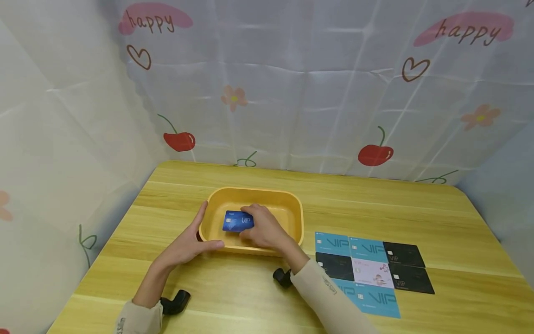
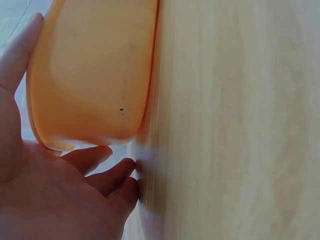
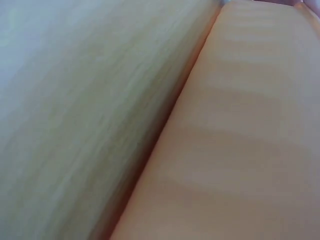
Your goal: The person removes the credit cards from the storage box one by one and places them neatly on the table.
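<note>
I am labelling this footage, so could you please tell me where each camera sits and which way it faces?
Head: worn on the head, looking down at the table, tub, blue card and card rows; both hands and sleeves show.
Left wrist: beside the tub's outer wall; left hand shows.
Right wrist: close on tub wall and tabletop; no hand visible.
All three share the tub.

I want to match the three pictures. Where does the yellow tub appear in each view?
Head: the tub stands centre on the table, the left hand at its near-left corner.
Left wrist: the tub fills the upper left, its outer wall beside the left hand.
Right wrist: the tub wall fills the right half, blurred.
Shared landmark: the table's wood beside the tub.
</note>
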The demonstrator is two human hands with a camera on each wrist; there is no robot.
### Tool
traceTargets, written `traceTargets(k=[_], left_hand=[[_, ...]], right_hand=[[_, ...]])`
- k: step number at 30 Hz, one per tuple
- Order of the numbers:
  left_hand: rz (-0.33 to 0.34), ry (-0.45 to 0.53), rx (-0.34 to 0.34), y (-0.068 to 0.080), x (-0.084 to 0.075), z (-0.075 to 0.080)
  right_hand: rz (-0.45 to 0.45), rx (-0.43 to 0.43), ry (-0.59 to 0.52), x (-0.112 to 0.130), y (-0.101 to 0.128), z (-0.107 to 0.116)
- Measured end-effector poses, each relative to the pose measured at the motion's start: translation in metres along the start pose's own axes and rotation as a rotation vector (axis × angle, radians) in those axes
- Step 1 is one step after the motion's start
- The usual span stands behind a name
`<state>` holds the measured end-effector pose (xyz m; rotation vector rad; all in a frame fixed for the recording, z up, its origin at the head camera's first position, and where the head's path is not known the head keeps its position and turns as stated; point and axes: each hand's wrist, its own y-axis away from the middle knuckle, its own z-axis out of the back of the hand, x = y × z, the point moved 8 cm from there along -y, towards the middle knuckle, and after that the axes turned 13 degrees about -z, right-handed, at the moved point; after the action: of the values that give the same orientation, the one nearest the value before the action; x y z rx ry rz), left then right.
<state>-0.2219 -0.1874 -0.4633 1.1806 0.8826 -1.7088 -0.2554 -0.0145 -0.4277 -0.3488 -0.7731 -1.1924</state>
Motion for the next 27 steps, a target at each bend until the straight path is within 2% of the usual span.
traceTargets(k=[12,27], left_hand=[[0.007,0.004,0.005,-0.001,0.001,0.0],[-0.011,0.005,0.007,-0.001,0.0,0.0]], right_hand=[[0.0,-0.039,-0.004,-0.009,0.017,0.02],[0.03,-0.078,-0.042,-0.016,0.05,0.045]])
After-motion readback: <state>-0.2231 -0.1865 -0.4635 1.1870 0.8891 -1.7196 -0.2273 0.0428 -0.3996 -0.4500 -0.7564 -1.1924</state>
